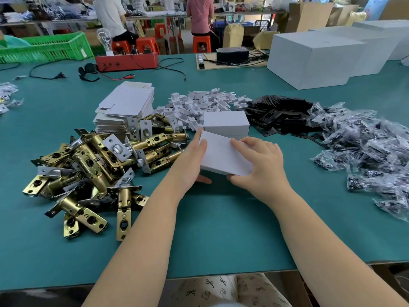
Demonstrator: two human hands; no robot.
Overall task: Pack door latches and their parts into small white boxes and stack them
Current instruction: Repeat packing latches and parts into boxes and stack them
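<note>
A closed small white box (222,155) is held tilted just above the green table (221,229), between my left hand (192,161) on its left side and my right hand (257,166) on its right end. Right behind it another closed white box (226,122) rests on the table. A pile of brass door latches (93,167) lies to the left. Behind that stands a stack of flat unfolded white boxes (127,105). White folded card inserts (199,103), black strike plates (278,111) and clear bags of screws (365,147) spread across the back and right.
Large white cartons (314,58) stand at the back right. A red test box (127,60) with cables and a green crate (44,48) sit at the back left. Two people sit on orange stools beyond the table. More small bags (7,96) lie at the far left.
</note>
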